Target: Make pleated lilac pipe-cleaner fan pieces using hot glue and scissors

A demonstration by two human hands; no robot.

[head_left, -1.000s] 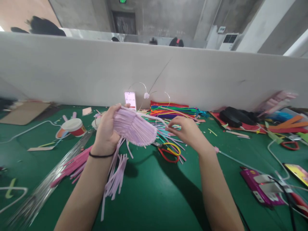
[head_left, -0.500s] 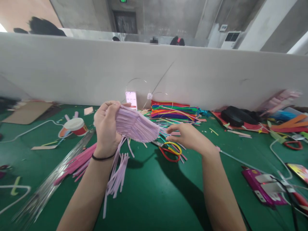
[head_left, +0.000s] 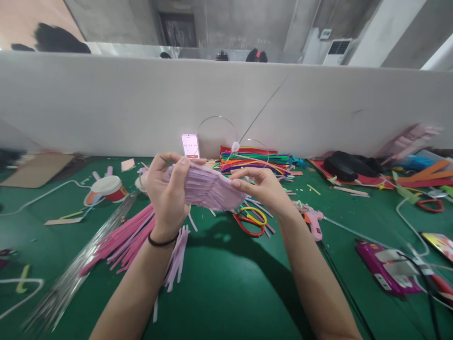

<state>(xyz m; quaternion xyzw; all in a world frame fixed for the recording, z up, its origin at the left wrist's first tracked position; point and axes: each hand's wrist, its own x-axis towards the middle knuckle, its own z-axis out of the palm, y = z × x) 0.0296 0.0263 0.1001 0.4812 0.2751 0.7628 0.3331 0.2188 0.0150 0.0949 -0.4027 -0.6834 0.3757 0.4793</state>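
Observation:
A lilac fan-shaped piece of pipe cleaners, laid side by side in a ribbed sheet, is raised above the green table. My left hand grips its left end, thumb on the near face. At the upper right edge, my right hand pinches the piece between thumb and fingers. Loose lilac pipe cleaners lie below my left wrist, beside a bundle of pink ones. Scissors with red and yellow handles rest under the right hand, their blades mostly hidden.
A pink glue gun lies right of my forearm, near a purple power strip. Colourful pipe cleaners and a phone are at the partition. On the left are a paper cup and clear-wrapped wires.
My right hand has moved left and closed on the piece's right edge. The left hand has shifted slightly right with the piece. The glue gun has come into view beside the right forearm.

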